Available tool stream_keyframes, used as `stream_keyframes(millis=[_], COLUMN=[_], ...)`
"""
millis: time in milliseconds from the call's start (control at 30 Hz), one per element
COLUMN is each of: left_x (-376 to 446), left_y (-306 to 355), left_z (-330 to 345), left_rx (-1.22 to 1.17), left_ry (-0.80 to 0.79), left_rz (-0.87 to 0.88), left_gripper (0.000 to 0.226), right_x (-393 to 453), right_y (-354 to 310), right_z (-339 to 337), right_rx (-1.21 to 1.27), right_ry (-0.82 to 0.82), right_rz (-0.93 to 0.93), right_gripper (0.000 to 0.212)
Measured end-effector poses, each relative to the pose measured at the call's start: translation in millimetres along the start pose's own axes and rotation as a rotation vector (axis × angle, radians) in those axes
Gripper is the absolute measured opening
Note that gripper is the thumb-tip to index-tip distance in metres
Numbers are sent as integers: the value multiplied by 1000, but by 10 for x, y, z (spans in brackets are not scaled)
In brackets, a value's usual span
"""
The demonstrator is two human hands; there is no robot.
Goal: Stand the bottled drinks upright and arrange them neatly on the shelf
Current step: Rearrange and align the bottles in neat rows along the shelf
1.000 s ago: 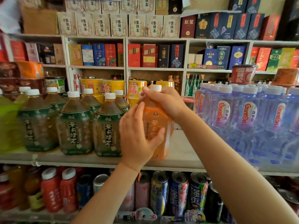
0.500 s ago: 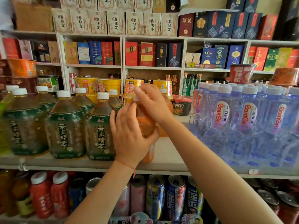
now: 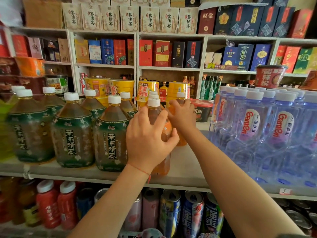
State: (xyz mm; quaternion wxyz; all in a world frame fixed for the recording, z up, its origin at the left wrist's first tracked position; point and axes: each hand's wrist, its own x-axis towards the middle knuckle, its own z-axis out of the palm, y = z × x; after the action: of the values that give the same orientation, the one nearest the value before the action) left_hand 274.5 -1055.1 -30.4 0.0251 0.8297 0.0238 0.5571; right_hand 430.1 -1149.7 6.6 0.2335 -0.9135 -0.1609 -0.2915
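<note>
An orange drink bottle (image 3: 155, 115) with a white cap stands upright near the front of the shelf (image 3: 187, 169). My left hand (image 3: 147, 140) grips its body from the front. Behind it to the right stands a second orange bottle (image 3: 180, 100), and my right hand (image 3: 182, 115) is wrapped round its upper part. Another white cap shows just behind the front bottle. Several large green-labelled tea bottles (image 3: 109, 134) stand upright to the left.
A block of blue water bottles (image 3: 257, 131) fills the shelf's right side. Yellow cup-noodle tubs (image 3: 123, 86) and a red bowl (image 3: 201, 110) sit behind. Cans (image 3: 192, 213) and red bottles (image 3: 48, 203) line the shelf below. Boxed goods fill the upper shelves.
My right hand has left the front orange bottle's cap and reached back to the second orange bottle. My left hand keeps hold of the front bottle, which now stands on the shelf.
</note>
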Motion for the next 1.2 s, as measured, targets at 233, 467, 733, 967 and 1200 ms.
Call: stream_keyframes(millis=[233, 467, 733, 967, 1200], left_x=[-6, -6, -1, -7, -130], left_y=[-3, -4, -12, 21, 37], left_z=[-14, -16, -5, -12, -72], left_rx=[-15, -27, -34, -75, -566], left_ry=[-10, -18, 6, -4, 3], left_rz=[-3, -6, 3, -1, -62], left_gripper=[50, 50, 51, 53, 84], right_x=[-12, -58, -291, -517, -735], right_y=[-91, -83, -37, 17, 154], right_z=[-87, -197, -389, -652, -587], right_rx=[30, -3, -30, -192, 31], right_ry=[75, 4, 224, 165, 201], right_rz=[82, 47, -35, 11, -50], right_gripper=[37, 43, 32, 33, 48])
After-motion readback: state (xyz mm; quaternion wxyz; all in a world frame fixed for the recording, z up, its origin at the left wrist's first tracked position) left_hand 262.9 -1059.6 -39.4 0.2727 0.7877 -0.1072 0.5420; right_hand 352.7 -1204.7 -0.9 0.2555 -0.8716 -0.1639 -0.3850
